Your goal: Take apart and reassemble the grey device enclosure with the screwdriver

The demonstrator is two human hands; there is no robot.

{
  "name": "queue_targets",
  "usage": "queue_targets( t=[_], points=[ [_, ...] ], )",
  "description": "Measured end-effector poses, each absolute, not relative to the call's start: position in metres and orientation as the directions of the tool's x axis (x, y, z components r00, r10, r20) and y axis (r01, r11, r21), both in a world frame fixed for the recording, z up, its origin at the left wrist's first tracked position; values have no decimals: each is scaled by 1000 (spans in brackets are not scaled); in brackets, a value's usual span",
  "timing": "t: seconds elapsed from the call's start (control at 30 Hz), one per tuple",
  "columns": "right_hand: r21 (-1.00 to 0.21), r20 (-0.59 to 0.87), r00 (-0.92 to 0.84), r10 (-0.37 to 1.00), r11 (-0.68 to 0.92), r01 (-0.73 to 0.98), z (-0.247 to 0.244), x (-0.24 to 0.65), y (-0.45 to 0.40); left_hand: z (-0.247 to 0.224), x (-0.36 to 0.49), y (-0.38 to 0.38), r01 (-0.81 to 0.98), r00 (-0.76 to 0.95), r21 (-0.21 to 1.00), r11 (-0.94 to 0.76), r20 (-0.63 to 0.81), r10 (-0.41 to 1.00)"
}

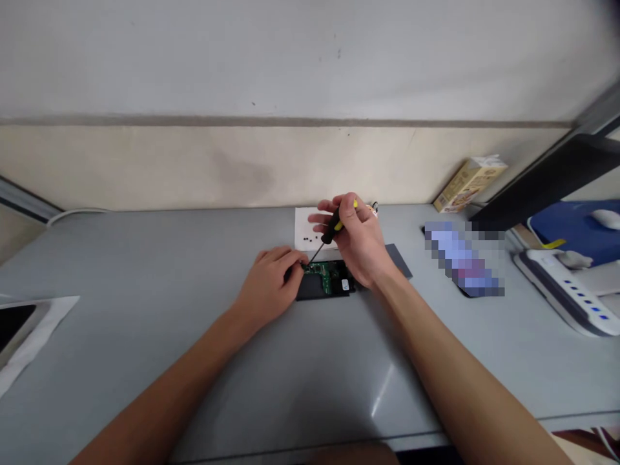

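Note:
A small opened electronic device [323, 287] with a green circuit board and a black casing lies flat on the grey desk [159, 278]. At its left end my left hand [272, 281] rests, fingers curled over the edge and gripping it. My right hand [356, 236] holds a screwdriver [332, 227] with a black and yellow handle, tilted so the shaft runs down to the left. Its tip meets the board's upper left area, close to my left fingertips; the exact contact is too small to see. Behind lies a white sheet [304, 223] with several tiny dark screws [310, 239].
A dark flat panel [400, 261] lies beside my right wrist. Farther right are a blurred-out phone [460, 258], a carton [469, 183], a black monitor [542, 184] and a white power strip [566, 290]. A wall [203, 165] bounds the desk's back; a tablet-like object [19, 329] sits left.

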State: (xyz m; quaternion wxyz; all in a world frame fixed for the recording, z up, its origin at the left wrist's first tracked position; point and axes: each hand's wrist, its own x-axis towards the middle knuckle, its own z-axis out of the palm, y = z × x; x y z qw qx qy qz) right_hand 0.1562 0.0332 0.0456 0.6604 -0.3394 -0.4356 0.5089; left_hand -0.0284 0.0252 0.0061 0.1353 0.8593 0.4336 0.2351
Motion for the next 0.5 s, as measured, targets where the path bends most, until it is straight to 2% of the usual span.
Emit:
queue_targets(
  t=[0.17,0.3,0.43,0.5],
  points=[
    [-929,292,217,932,330,-168,39,156,31,7,-29,25,688,520,429,-586,272,810],
    [-922,355,211,911,378,-82,36,153,33,8,-29,25,696,527,413,-587,262,809],
    [-865,486,230,843,501,-11,47,163,34,12,-32,25,689,562,401,-604,229,794],
    [-821,571,215,793,559,119,59,177,28,17,-36,25,663,598,420,-620,201,776]
  ],
)
